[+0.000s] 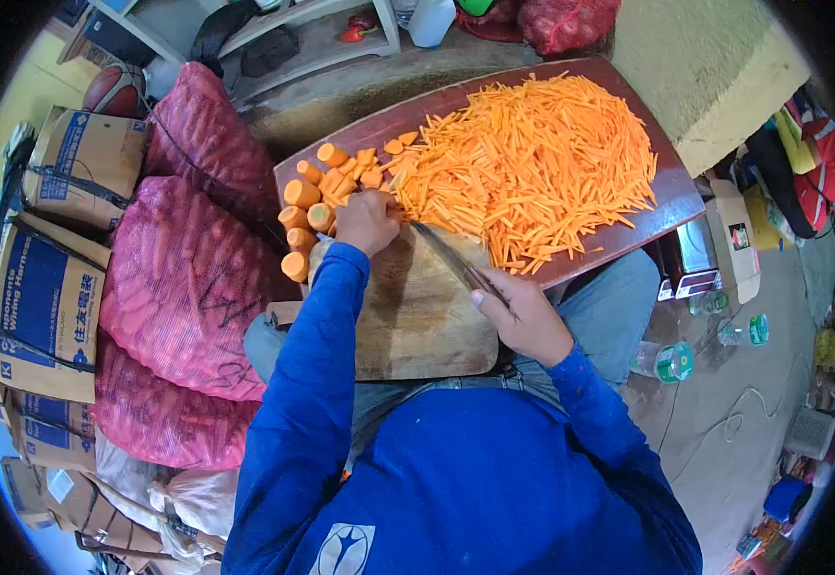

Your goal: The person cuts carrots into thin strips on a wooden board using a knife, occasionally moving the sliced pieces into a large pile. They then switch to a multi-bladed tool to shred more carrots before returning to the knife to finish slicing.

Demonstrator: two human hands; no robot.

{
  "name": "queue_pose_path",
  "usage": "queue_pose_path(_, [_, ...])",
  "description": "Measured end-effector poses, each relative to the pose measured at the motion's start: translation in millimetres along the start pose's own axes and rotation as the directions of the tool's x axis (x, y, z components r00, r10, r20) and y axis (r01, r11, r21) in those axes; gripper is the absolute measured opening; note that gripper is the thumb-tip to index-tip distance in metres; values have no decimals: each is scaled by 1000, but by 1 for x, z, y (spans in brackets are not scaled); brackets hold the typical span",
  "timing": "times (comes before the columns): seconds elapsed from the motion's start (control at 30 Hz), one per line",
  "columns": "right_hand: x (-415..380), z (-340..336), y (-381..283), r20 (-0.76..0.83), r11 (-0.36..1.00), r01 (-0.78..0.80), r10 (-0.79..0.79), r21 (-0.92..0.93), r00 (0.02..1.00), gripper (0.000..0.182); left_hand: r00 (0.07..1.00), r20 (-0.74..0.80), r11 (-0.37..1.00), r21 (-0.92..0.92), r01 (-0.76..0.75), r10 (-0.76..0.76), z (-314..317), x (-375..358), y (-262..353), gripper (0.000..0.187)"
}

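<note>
My right hand is wrapped round the handle of a long knife, whose blade points up and left over the wooden cutting board. At the board's upper left edge, my left hand has its fingers curled down beside the carrot pieces; what it holds, if anything, is hidden. Several thick carrot chunks stand and lie to its left on the dark red table. A large heap of carrot sticks covers much of the table beyond the board.
Pink mesh sacks lie stacked at the left, beside cardboard boxes. A concrete block borders the table at the upper right. Plastic bottles and a thin cable are on the floor at the right.
</note>
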State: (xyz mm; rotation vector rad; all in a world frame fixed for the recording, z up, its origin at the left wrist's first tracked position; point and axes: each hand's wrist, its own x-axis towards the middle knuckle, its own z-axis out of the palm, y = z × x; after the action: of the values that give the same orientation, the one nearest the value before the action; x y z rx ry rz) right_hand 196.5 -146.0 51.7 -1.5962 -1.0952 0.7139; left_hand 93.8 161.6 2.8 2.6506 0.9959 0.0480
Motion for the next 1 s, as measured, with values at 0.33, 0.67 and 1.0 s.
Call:
queue_pose_path(0.33, [-1,-3,8,-36,998,-3,1,-60,999,23,1000,-20,992,-125,0,-3,-8,8,-4,23])
queue_pose_path(0.67, [4,-3,-6,20,994,-9,11,-107,1000,24,947,-322,944,-304,-126,23,-33,-73,26,22])
queue_pose_path(1.0, [7,-4,-17,69,988,-56,67,-144,995,30,936,-353,857,-484,-176,-8,7,-148,49,11])
